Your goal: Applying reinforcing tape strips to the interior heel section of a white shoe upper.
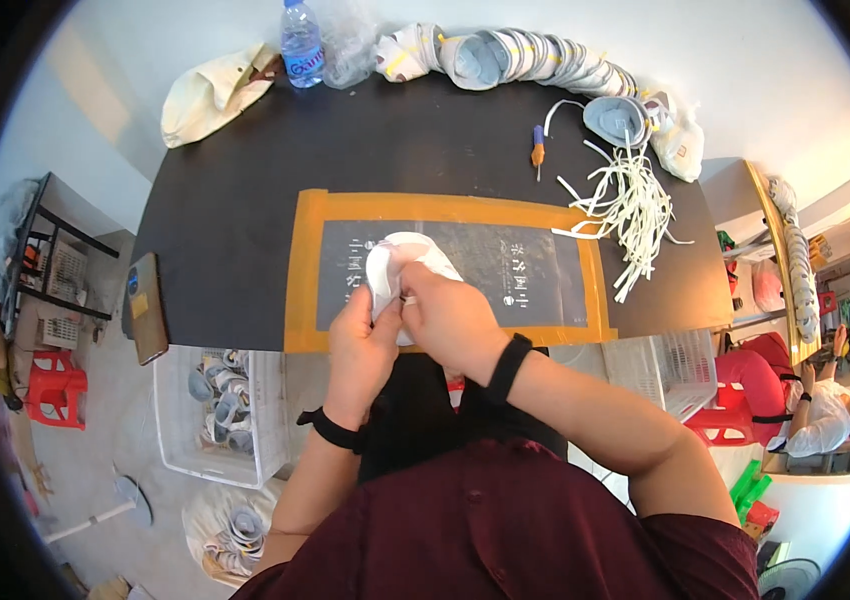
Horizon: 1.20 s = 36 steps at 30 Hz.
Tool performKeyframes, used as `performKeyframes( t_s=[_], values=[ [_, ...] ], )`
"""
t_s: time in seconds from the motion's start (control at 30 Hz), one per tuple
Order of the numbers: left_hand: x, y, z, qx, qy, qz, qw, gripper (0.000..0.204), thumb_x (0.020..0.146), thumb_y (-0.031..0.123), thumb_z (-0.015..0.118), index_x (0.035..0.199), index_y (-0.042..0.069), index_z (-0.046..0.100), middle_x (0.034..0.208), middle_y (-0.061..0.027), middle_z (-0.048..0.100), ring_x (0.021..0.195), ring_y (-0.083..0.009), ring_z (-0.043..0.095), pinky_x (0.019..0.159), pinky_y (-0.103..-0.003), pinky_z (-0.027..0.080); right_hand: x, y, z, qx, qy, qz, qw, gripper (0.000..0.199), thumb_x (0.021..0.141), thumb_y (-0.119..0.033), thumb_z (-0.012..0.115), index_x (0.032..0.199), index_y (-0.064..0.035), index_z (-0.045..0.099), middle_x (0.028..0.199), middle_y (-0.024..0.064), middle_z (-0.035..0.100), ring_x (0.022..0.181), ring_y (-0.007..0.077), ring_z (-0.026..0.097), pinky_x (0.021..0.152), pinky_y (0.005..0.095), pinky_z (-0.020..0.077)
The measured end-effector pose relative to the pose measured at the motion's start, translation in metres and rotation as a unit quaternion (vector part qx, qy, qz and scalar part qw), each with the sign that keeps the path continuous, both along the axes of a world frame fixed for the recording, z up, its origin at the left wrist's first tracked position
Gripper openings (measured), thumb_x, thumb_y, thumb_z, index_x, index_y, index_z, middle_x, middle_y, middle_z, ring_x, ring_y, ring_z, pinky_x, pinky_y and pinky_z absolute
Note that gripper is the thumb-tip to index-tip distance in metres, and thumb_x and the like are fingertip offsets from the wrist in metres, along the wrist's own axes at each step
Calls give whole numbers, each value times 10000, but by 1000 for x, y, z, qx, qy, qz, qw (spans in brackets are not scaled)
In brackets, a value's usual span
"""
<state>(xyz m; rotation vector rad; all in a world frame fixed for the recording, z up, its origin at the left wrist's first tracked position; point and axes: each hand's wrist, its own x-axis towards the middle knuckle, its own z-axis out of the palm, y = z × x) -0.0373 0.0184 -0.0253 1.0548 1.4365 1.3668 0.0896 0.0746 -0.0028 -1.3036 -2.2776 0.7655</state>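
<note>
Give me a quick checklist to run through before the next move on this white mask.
1. Both hands on the white mask: ok; left hand and right hand hold it.
2. Mask over the grey mat: ok.
3. White straps close by: ok, heaped at the mat's right.
4. Screwdriver clear of the hands: ok.
5. Strap already on this mask: cannot tell; fingers hide it.

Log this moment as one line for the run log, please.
hands: left hand and right hand both grip white mask | place: over orange-taped mat | nearby: strap pile, screwdriver
</note>
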Motion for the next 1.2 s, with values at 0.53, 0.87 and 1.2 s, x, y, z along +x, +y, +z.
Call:
performKeyframes(
  t_s=[0.53, 0.87, 1.2],
  values=[
    [11, -6, 3, -24, -30, -6, 999, 186, 893, 90, 652, 1038, -24, 632, 930, -47, 673, 843, -86, 579, 740, -278, 486, 42, -32, 9, -24, 83, -11, 996, 317, 844, -133, 579, 1153, -64, 577, 847, 136, 658, 771, 310, 664, 700, 400, 523],
    [13, -1, -3, 0, 42, 13, 999, 190, 880, 71, 646, 1040, -30, 638, 921, -41, 677, 822, -81, 588, 713, -270, 489, 42, -37, 2, 21, 85, -26, 996, 258, 886, -132, 572, 1129, -76, 639, 942, 140, 695, 821, 345, 675, 717, 415, 536],
    [9, -2, -3, -2, -56, -9, 998, 211, 911, 76, 635, 1109, 6, 606, 986, -29, 656, 827, -66, 611, 629, -213, 509, 43, -37, 8, 7, 108, -17, 994, 262, 876, -104, 580, 1116, -59, 674, 1016, 153, 686, 856, 340, 672, 748, 401, 540]
  ],
)
